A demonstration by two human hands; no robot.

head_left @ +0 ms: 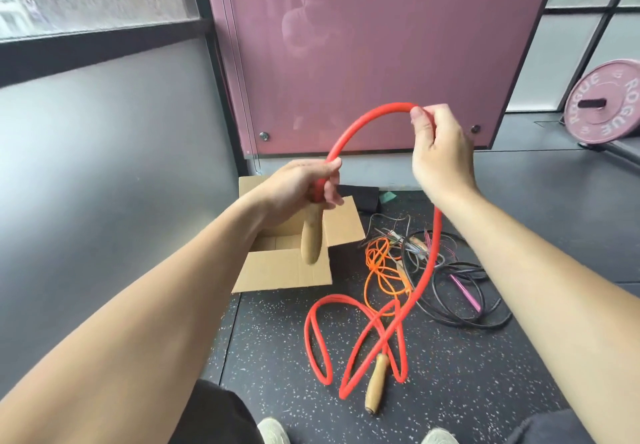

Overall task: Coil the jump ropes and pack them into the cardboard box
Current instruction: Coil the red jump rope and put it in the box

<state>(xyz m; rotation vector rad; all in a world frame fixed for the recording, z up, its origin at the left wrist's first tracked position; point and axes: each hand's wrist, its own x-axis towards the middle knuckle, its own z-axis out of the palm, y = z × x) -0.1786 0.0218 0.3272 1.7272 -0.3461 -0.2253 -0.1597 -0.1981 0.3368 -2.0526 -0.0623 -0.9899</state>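
I am starting the first coil, left hand (304, 184) gripping the thick red jump rope (360, 125) over the open brown cardboard box (284, 272), right hand (440, 146) pinching its arch, thin tangled ropes (450, 270) lying unpacked.

A dark speckled rubber floor (450, 391) meets a glossy mauve wall panel (381, 45) fixed with round bolts (264, 136). Black-framed frosted glass (104, 139) runs along the left, softly lit. A pink ROGUE weight plate (604, 104) stands far right.
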